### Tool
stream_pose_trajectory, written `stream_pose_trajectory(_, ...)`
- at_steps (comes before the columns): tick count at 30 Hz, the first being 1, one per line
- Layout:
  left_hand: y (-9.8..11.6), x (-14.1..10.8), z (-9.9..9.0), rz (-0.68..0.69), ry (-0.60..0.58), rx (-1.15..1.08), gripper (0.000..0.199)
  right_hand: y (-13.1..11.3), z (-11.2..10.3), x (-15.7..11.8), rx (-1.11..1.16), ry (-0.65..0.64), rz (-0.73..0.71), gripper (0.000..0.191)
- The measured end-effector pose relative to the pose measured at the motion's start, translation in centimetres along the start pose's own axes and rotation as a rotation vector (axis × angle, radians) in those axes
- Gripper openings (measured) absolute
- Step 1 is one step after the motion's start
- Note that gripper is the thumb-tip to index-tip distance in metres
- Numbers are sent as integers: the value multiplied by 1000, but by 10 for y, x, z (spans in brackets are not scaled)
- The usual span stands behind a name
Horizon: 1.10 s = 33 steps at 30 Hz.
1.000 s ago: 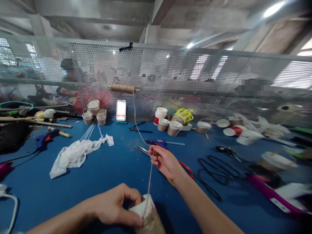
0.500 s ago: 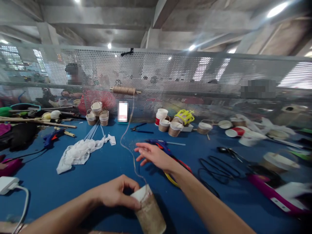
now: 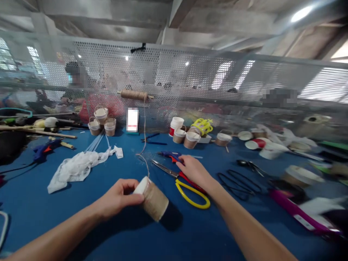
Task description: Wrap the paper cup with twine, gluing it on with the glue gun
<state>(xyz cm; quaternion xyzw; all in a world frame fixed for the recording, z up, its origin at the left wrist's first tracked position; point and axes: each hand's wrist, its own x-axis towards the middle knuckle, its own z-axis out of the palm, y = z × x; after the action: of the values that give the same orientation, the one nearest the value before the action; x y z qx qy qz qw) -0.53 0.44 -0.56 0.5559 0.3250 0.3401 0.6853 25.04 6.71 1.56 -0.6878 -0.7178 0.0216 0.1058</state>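
Note:
My left hand (image 3: 122,197) grips the white rim of a twine-wrapped cup (image 3: 155,201), which is tilted above the blue table. Twine (image 3: 145,134) runs from the cup up to a spool (image 3: 134,95) on the mesh partition. My right hand (image 3: 193,169) reaches over a blue glue gun (image 3: 174,156), its fingers curled at the handle. Just beside that hand lie scissors (image 3: 191,195) with red and yellow handles, their blades pointing to the upper left.
White cloth (image 3: 73,168) lies at left, near another glue gun (image 3: 45,149). Small wrapped buckets (image 3: 110,127) stand at the back, with more (image 3: 191,139) right of centre. A black cable (image 3: 240,185) and a magenta device (image 3: 292,210) are at right. A person (image 3: 76,79) is behind the mesh.
My right hand has moved right and down from beside the twine to the glue gun, its fingers now curled. My left hand has raised the cup up and left. The scissors are more exposed.

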Motion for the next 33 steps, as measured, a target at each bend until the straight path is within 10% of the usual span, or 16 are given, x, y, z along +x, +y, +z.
stream_pose_trajectory(21,-2,2,-9,12,136,75,19,5,8,23,-150,-159,177,28)
stream_pose_trajectory(27,-4,6,-13,40,138,132,20,13,4,35,99,-143,241,24)
stream_pose_trajectory(33,-4,5,-15,48,103,213,19,-7,-32,-12,721,-108,134,26)
